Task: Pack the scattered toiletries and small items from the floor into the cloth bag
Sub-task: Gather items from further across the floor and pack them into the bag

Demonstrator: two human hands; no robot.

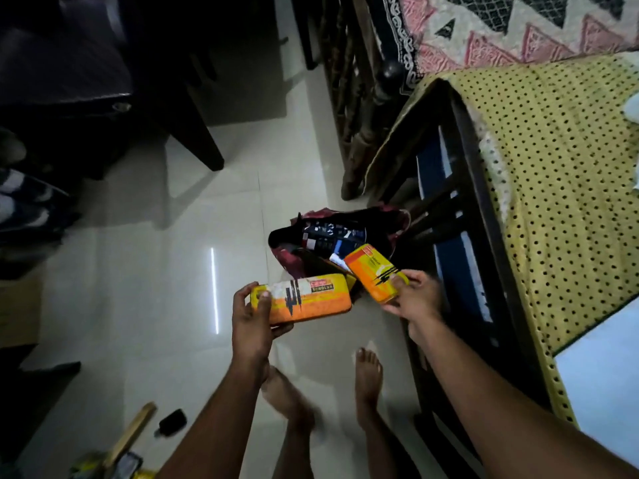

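The dark red cloth bag (397, 219) lies open on the pale tiled floor, with dark packets and a small white item inside. My left hand (250, 319) grips the left end of an orange and yellow tin box (311, 300), held level just in front of the bag. My right hand (413, 295) holds a second orange and yellow tin box (371, 269), tilted, its far end over the bag's opening. The two boxes are apart.
A small black object (172, 422), a wooden stick (129, 435) and a yellow and black item (103, 466) lie on the floor at the lower left. A bed with a yellow dotted cover (560, 188) stands to the right, a dark chair leg (204, 146) behind. My bare feet (368, 382) stand below the bag.
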